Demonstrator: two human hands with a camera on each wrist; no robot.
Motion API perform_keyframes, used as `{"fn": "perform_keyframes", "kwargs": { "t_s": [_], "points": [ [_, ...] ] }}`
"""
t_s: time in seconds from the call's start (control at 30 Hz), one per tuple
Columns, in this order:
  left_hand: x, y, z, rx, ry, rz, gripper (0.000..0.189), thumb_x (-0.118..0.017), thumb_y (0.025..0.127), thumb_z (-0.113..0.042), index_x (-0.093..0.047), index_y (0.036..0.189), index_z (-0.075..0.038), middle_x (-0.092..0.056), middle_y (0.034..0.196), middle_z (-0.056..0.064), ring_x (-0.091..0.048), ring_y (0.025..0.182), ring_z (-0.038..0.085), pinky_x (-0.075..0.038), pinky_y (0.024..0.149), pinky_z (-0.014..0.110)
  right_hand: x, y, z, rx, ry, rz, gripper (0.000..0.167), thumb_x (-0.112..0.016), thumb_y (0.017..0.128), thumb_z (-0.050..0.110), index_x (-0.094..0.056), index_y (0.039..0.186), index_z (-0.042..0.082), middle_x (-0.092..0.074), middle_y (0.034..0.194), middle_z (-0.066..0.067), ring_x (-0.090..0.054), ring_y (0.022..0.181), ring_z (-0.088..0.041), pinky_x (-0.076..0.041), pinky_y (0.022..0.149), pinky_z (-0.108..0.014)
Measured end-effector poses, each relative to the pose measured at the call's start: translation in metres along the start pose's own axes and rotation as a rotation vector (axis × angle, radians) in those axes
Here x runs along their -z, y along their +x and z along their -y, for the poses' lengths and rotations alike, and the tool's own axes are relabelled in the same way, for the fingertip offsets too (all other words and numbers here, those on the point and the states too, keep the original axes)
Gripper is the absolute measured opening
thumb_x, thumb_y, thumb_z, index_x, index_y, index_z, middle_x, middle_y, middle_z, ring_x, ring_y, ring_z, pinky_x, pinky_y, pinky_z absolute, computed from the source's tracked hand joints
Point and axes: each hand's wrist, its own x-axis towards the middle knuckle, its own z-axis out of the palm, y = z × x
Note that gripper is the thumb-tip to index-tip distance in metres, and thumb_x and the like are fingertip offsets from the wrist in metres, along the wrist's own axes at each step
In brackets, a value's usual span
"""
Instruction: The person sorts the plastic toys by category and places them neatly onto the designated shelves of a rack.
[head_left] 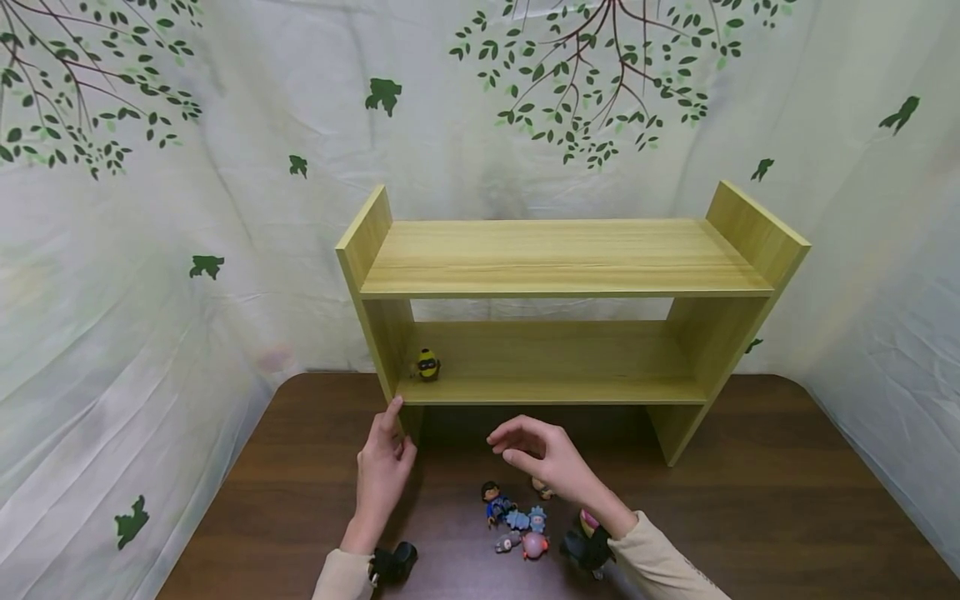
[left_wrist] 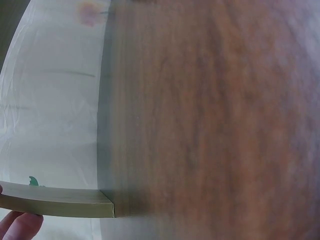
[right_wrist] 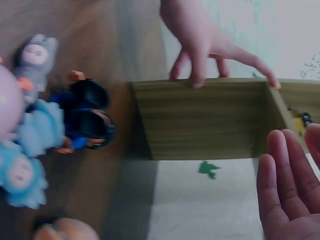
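My left hand (head_left: 381, 477) holds the left side panel of a light wooden shelf (head_left: 562, 258). The left wrist view shows that panel's end (left_wrist: 65, 200) with fingertips on both sides of it. My right hand (head_left: 551, 460) hovers in front of the shelf, fingers loosely bent, with nothing in them. On the middle board, near its left end, stands a small yellow-and-black toy figure (head_left: 427, 367). Below the right hand lie several toy figures: a dark-haired one in blue (head_left: 495, 505), light blue ones (head_left: 537, 519), a grey one (right_wrist: 36, 60) and a round pink one (head_left: 535, 546).
The shelf stands on a dark brown table (head_left: 795, 500). A tan figure (head_left: 542, 488) is partly hidden by the right hand, and a pink-topped thing (head_left: 588, 522) by the right wrist's camera. Behind hangs a white cloth (head_left: 262, 208) printed with leaves.
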Motion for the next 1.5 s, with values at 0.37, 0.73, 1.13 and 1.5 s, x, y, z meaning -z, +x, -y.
{"fn": "perform_keyframes", "kwargs": {
  "t_s": [0.37,0.73,1.13,1.5],
  "points": [
    [-0.001,-0.001,0.001,0.003,0.004,-0.009,0.086,-0.064,0.072,0.019,-0.036,0.143,-0.021,-0.048,0.093,0.006,-0.044,0.063,0.012,-0.049,0.051,0.028,-0.010,-0.016,-0.055,-0.058,0.032,0.051,0.027,-0.059,0.089,-0.007,-0.059,0.115,-0.005,-0.063,0.109,-0.019,-0.062,0.099,-0.030,-0.050,0.084,-0.042],
    [0.000,-0.001,0.000,-0.014,0.010,-0.022,0.089,-0.065,0.070,0.021,-0.035,0.143,-0.021,-0.050,0.094,0.006,-0.048,0.064,0.013,-0.051,0.052,0.031,-0.018,-0.027,-0.084,-0.089,-0.003,0.130,0.035,-0.064,0.086,-0.001,-0.059,0.121,0.004,-0.062,0.117,-0.015,-0.057,0.110,-0.033,-0.044,0.095,-0.038],
    [-0.001,-0.001,0.001,-0.004,0.002,-0.006,0.086,-0.064,0.073,0.017,-0.034,0.144,-0.022,-0.049,0.094,0.008,-0.047,0.064,0.014,-0.051,0.052,0.030,-0.027,-0.030,-0.086,-0.223,-0.047,0.169,0.044,-0.065,0.082,-0.009,-0.057,0.125,0.001,-0.059,0.123,-0.014,-0.055,0.116,-0.030,-0.043,0.096,-0.041],
    [0.000,0.000,-0.001,0.001,0.005,0.003,0.087,-0.064,0.073,0.018,-0.033,0.144,-0.022,-0.048,0.093,0.007,-0.045,0.064,0.014,-0.053,0.054,0.032,-0.028,-0.032,-0.096,-0.216,-0.081,0.196,0.047,-0.068,0.082,-0.004,-0.056,0.127,0.000,-0.058,0.126,-0.011,-0.058,0.112,-0.025,-0.047,0.088,-0.028]
  ]
}}
